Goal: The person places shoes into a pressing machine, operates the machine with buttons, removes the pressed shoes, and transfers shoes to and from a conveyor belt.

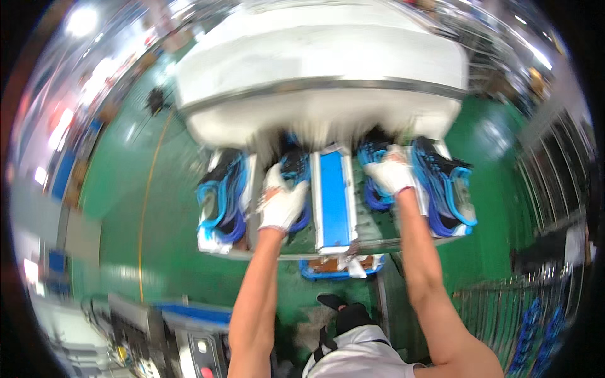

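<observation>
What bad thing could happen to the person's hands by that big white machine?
1. Both gloved hands, left hand and right hand, reach right under the big white machine, so fingers might get pinched if it moves.
2. Each hand grips a blue and black shoe close beside other shoes on the tray; a bump could knock one off.
3. The picture is blurred, suggesting quick movement, so a grip could slip.

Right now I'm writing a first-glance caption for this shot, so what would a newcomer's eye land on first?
Two white-gloved hands, the left hand and right hand, each reach onto blue-and-black shoes at the picture's middle. Just above looms a big white machine, and a blue panel runs between the hands, all over a green floor.
</observation>
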`<state>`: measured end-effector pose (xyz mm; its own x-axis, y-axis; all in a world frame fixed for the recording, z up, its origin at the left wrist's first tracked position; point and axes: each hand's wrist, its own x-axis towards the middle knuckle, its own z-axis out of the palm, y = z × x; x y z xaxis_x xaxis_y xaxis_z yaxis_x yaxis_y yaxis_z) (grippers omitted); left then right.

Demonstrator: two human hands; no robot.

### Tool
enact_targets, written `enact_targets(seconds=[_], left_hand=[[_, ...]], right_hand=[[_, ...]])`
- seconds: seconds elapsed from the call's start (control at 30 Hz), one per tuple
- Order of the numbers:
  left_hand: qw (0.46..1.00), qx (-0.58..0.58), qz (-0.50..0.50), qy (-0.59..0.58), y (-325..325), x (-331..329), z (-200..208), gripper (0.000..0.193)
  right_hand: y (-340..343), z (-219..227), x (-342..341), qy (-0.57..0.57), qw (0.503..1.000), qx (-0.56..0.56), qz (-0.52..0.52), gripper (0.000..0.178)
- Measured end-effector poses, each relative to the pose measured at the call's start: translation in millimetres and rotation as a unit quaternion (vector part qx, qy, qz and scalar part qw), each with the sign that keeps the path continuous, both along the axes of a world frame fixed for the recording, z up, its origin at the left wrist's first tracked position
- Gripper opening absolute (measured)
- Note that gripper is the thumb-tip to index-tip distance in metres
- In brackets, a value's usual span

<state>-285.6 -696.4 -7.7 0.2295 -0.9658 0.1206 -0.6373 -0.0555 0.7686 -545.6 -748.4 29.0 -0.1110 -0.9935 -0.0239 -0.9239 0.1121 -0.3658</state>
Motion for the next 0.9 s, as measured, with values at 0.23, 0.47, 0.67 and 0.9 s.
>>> enact_targets(seconds=[0.23, 0.47, 0.67, 0.9], left_hand=[[0.988, -0.114, 0.108, 0.000, 169.4, 25.3, -69.8, 0.056], [0.825, 0.359, 0.432, 0.056, 301.5, 25.4, -189.1, 0.038], [0.264, 0.225, 0.931, 0.117, 533.0, -190.3, -206.4, 0.032], [0.091, 0.272, 0.930, 0.228, 568.0, -312.6, -303.2, 0.061]], right_hand=[[116.3, -39.2, 104.2, -0.505, 0.816, -0.179, 0.216, 0.053], [9.4, -247.8, 234.8, -0.292, 0.603, 0.489, 0.559, 0.055], [14.4, -200.3, 320.9, -0.081, 0.571, 0.411, 0.706, 0.054], [73.4, -175.9, 337.5, 0.208, 0.524, 0.178, 0.806, 0.059]])
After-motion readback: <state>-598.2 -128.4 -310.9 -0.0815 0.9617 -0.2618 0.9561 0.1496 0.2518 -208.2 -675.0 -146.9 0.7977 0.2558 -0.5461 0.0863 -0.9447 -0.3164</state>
